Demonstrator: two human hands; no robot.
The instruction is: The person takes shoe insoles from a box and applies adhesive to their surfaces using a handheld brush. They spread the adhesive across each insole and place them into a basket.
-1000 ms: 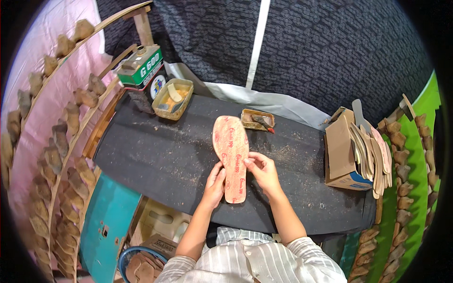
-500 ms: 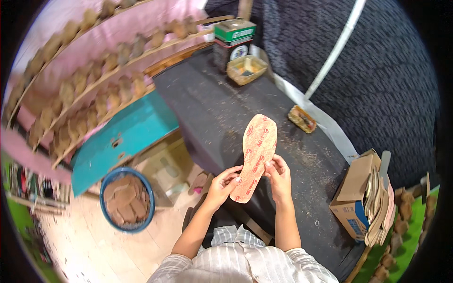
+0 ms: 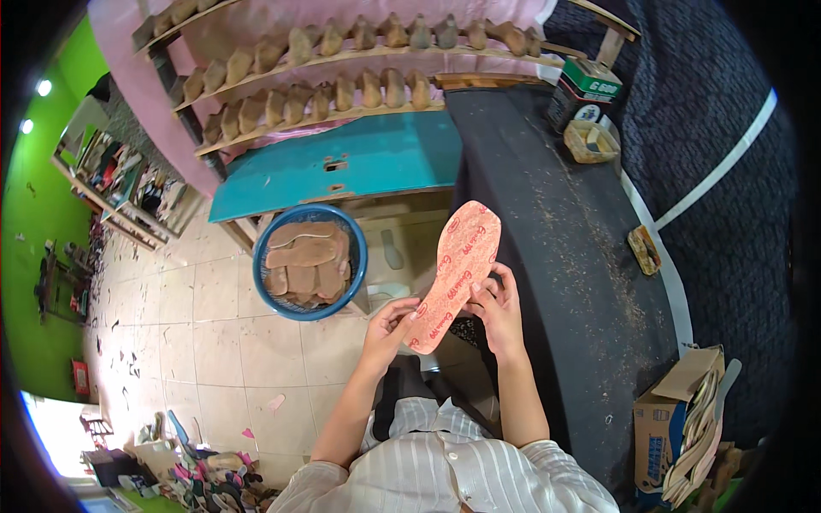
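Observation:
A pinkish insole board [image 3: 457, 269] with red print hangs tilted in front of my body, held between both hands. My left hand [image 3: 391, 332] pinches its narrow heel end along the left edge. Farther up, on the right edge near the waist of the insole, my right hand [image 3: 500, 312] grips it with thumb and fingers. The wide toe end points away from me and is free of both hands. Left of my hands stands a blue round basket [image 3: 361, 278] holding a pile of brown sole-shaped pieces [image 3: 306, 261].
A black-covered table [image 3: 569, 342] runs along the right, strewn with scraps. On it are a green-and-black can [image 3: 584, 96], a plastic tub [image 3: 590, 142], a small crusted container [image 3: 643, 250] and a cardboard box [image 3: 671, 419] of sole pieces. Shoe lasts [image 3: 299, 104] line shelves behind a teal bench [image 3: 376, 154].
My view has swung left, so the basket, teal bench and floor sit nearer the middle. The insole, still in both hands, is now beside the table rather than over it.

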